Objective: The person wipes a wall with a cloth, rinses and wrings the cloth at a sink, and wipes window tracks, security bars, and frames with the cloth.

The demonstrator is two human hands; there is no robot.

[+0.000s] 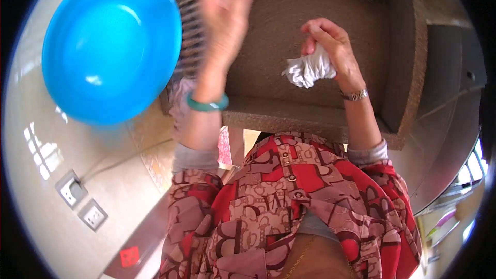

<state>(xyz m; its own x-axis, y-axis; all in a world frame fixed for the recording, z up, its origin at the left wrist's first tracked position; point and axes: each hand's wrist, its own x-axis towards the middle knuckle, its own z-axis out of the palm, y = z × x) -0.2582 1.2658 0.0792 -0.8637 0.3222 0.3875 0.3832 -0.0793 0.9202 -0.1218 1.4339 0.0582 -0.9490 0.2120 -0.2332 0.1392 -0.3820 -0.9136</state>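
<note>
My right hand (331, 46) grips a bunched, wrung-looking white cloth (310, 69) above the basin of a brown stone sink (286, 100). The cloth hangs from the palm side and its lower end is crumpled. Over the sink's left side is my left hand (226, 4), blurred, with a green bangle at the wrist; whether its fingers hold anything cannot be made out. Just left of that hand stands an empty-looking blue plastic basin (112, 46). Between the basin and my left forearm shows a ribbed part of the sink (190, 31).
A pinkish cloth (182, 100) lies at the sink's left front edge, partly behind my left forearm. Wall sockets (71, 190), one with a plug and cord, are at the lower left. A dark, rounded appliance or cabinet (451, 104) stands right of the sink.
</note>
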